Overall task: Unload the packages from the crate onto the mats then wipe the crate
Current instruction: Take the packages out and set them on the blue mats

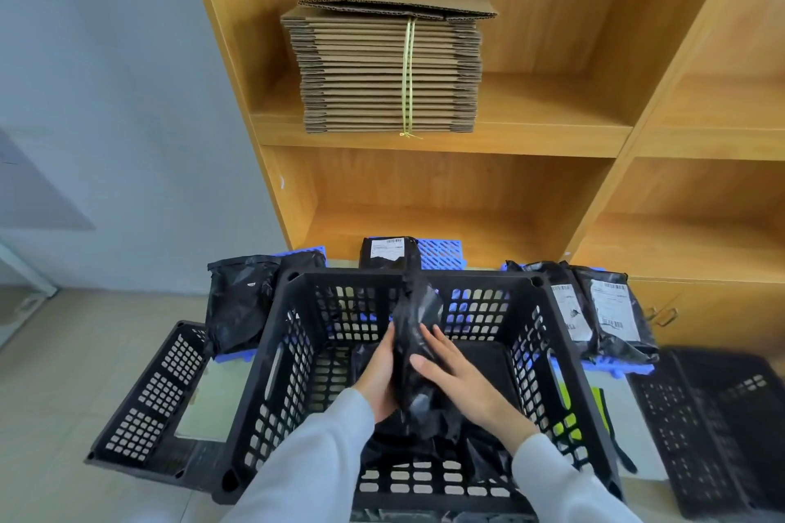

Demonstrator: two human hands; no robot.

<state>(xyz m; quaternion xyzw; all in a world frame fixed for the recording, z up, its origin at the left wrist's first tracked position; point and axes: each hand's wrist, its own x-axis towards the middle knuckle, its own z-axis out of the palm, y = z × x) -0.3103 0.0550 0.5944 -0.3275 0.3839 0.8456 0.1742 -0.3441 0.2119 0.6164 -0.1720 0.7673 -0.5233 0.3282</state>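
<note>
Folded crate, left [149, 395]: black, perforated, lies flat on the floor beside the main crate.
Package on left mat [240, 304]: black plastic bag resting on a blue mat [312, 254], just beyond the main crate's left far corner.
Crate [272, 378]: black, lattice-walled, open at the top, standing on the floor in the middle of the view; more black plastic lies at its bottom near the front wall.
Left hand [380, 378]: inside the crate, grey sleeve to the wrist; fingers curled round the left side of the held package.
Held package [418, 348]: black plastic bag, upright and slightly tilted, its top reaching about the level of the far rim, clamped between both hands.
Right hand [456, 374]: fingers spread and wrapped over the right face of the held package.
Package on middle mat [386, 253]: black, white label facing up, behind the crate.
Packages on right mat [607, 310]: two black bags with white labels, side by side and touching.
Folded crate, right [718, 416]: black, flat on the floor.
Shelf unit [552, 191]: wooden; a tied stack of flat cardboard [388, 68] sits on an upper shelf.
</note>
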